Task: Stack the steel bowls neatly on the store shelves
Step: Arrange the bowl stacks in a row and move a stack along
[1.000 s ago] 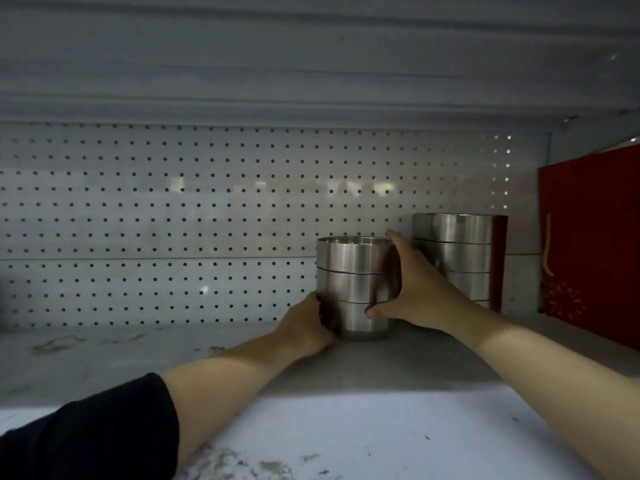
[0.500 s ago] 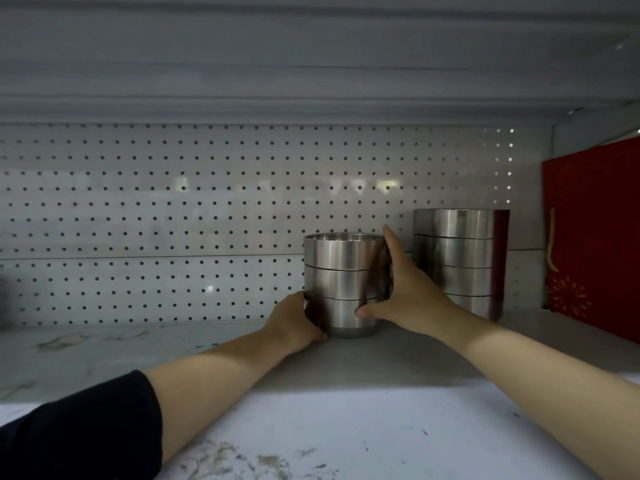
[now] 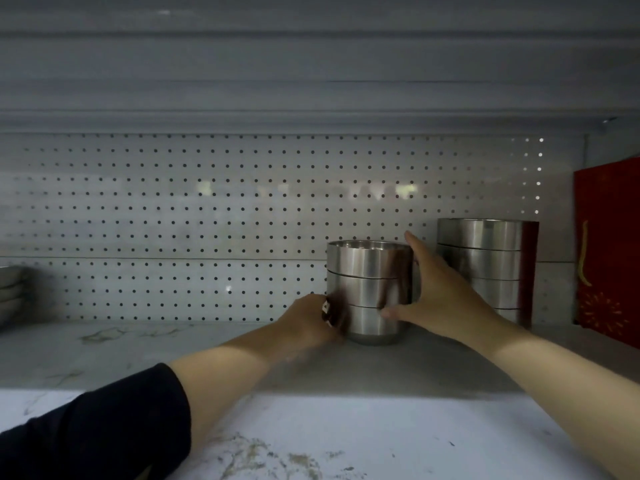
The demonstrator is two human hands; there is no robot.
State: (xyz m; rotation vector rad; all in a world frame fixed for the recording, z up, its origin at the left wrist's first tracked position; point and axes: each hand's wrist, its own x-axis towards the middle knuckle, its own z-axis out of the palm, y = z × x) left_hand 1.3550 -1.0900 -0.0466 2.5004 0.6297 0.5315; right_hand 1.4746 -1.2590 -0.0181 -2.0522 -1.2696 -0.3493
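While upright, bowl stack [image 3: 369,292] sits between left hand [image 3: 306,322] and right hand [image 3: 438,299].

Seen from a single head-worn wide-angle camera, level with the shelf [image 3: 104,351] and facing straight into it toward the pegboard back [image 3: 173,209], close enough for both forearms to reach in from the bottom edge, with the upper shelf's underside filling the top.

Pale, scuffed store shelf [image 3: 138,358] with a pegboard back. Standing on it: a stack of three steel bowls [image 3: 369,289] at centre, a taller steel bowl stack [image 3: 481,268] just beside to the right, a red gift bag [image 3: 606,247] at far right, more nested bowls [image 3: 8,289] at the left edge.
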